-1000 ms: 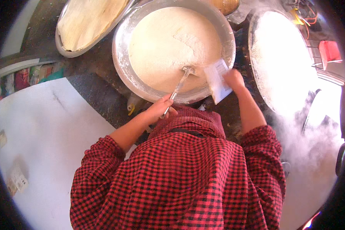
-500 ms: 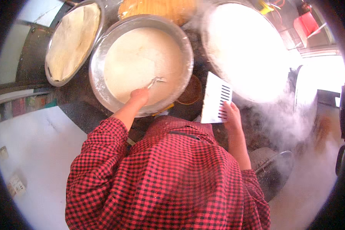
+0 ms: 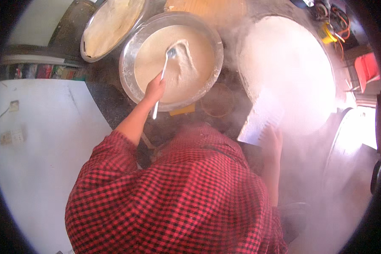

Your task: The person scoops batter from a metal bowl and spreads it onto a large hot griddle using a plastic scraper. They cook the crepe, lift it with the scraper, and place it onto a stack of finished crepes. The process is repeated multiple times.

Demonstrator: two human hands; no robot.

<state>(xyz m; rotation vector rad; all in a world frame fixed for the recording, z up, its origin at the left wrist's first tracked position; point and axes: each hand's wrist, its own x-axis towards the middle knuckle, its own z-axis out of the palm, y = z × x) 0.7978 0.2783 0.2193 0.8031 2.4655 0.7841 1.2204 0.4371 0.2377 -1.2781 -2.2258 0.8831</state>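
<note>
**Scraper over the griddle's edge, ladle in the batter**

The wide round griddle [image 3: 296, 67] lies to the right, pale across its top and wrapped in steam, which now drifts over the right hand [image 3: 273, 139] as well. Left of it stands the metal basin [image 3: 127, 70] of beige batter [image 3: 150, 72]; beyond that, a tray [image 3: 86, 53] carries a pale, flat sheet [image 3: 112, 25]. The white slotted scraper [image 3: 252, 127], beside the griddle half a second ago, now overlaps its near edge; I cannot tell whether they touch. The right hand's fingers grip the slotted side, though haze blurs them. The metal ladle [image 3: 164, 67] has shifted from the near part of the batter to farther in, beside a thick raised streak. The left hand [image 3: 155, 89] is closed around its handle, above the basin's near rim.
</note>
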